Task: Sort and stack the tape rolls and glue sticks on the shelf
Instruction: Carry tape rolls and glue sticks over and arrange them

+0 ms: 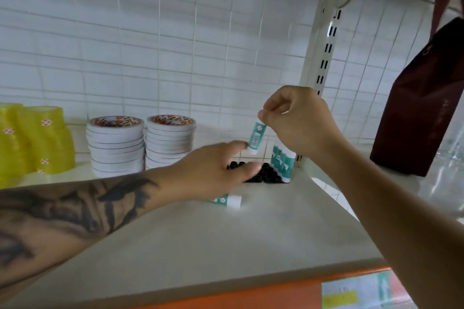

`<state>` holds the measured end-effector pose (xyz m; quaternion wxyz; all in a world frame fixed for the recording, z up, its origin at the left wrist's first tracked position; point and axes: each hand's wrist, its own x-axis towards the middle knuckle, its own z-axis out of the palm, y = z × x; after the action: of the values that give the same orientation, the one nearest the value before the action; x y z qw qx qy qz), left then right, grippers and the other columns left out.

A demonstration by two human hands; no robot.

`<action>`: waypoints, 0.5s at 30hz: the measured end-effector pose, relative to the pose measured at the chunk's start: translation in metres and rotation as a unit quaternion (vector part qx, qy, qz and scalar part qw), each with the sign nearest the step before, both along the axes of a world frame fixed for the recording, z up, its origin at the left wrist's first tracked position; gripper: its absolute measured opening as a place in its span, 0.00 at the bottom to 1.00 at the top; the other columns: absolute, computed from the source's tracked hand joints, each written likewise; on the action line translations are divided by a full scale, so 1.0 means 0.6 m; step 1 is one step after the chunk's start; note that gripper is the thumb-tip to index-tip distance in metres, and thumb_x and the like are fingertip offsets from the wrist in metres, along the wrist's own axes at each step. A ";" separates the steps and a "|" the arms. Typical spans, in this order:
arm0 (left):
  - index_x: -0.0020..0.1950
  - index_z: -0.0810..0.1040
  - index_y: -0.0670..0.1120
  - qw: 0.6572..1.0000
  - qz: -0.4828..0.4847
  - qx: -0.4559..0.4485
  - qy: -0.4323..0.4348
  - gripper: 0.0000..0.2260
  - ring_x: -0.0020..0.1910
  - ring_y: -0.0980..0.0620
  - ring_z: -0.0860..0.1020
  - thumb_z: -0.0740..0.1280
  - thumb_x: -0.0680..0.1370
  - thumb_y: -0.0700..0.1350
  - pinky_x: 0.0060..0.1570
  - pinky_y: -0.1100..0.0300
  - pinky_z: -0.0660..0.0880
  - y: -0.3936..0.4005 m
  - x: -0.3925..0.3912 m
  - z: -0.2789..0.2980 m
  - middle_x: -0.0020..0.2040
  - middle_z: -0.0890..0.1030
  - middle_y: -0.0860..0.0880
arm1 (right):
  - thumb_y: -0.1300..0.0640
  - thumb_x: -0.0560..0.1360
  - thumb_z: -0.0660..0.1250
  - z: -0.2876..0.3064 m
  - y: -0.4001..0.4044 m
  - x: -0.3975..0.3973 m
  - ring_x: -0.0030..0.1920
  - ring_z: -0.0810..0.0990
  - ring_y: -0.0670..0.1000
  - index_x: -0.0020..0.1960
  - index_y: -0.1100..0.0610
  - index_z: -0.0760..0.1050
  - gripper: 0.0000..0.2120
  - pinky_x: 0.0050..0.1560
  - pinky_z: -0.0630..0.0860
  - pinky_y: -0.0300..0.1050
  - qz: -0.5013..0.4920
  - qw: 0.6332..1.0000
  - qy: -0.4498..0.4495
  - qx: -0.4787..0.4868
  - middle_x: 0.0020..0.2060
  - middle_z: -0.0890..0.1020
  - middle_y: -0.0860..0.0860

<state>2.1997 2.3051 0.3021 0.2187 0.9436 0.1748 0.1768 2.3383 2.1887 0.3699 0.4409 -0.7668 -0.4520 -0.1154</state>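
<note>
Right hand: I see my right hand (298, 120) raised above the shelf's back right corner, thumb and fingertips pinching the top end of a glue stick (256, 137).
Held stick, axis: its long axis runs nearly upright, tilted a little, upper end toward the right hand, lower white end down and to the left, clear of the shelf.
Left hand: my left hand (216, 170) reaches in low from the left, fingers mostly straight and loosely spread; one fingertip sits right at the lower end of the held stick. Whether it truly touches, I cannot tell.
Lying stick: a second glue stick (229, 200) lies on its side on the shelf board (200, 241), just under the left hand, its long axis roughly left to right, white end pointing right.
Standing group: upright glue sticks (283, 160) cluster in the back right corner, black caps up, beside the slotted post (324, 57).
Tape: two stacks of white tape rolls (140, 145) stand side by side at the back; yellow tape rolls (32, 138) are stacked at far left.
Beyond the post: a dark maroon bag (421, 108) hangs to the right.
</note>
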 end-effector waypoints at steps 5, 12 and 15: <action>0.83 0.53 0.61 0.979 0.004 0.123 0.162 0.38 0.82 0.53 0.50 0.45 0.76 0.77 0.80 0.48 0.48 0.006 0.012 -0.048 0.84 0.55 0.53 | 0.50 0.78 0.69 -0.038 0.037 0.052 0.45 0.81 0.51 0.51 0.45 0.79 0.03 0.48 0.83 0.54 -0.056 0.995 -0.055 -0.064 0.48 0.82 0.42; 0.82 0.58 0.57 0.986 -0.007 0.124 0.111 0.37 0.82 0.52 0.54 0.49 0.78 0.74 0.79 0.55 0.54 0.005 0.006 -0.061 0.82 0.59 0.53 | 0.49 0.80 0.67 -0.079 0.063 0.093 0.54 0.80 0.52 0.54 0.46 0.79 0.05 0.62 0.75 0.53 -0.120 0.976 -0.108 -0.146 0.52 0.84 0.44; 0.82 0.60 0.56 0.985 -0.009 0.133 0.106 0.36 0.81 0.52 0.57 0.50 0.78 0.73 0.78 0.54 0.57 0.007 0.008 -0.064 0.81 0.62 0.53 | 0.49 0.79 0.68 -0.085 0.064 0.099 0.55 0.80 0.52 0.55 0.46 0.80 0.06 0.60 0.76 0.53 -0.118 0.980 -0.098 -0.130 0.52 0.84 0.43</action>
<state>2.2043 2.3091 0.2639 0.0728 0.9793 0.1629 0.0959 2.3980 2.2272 0.3187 0.2749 -0.8503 -0.4105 -0.1811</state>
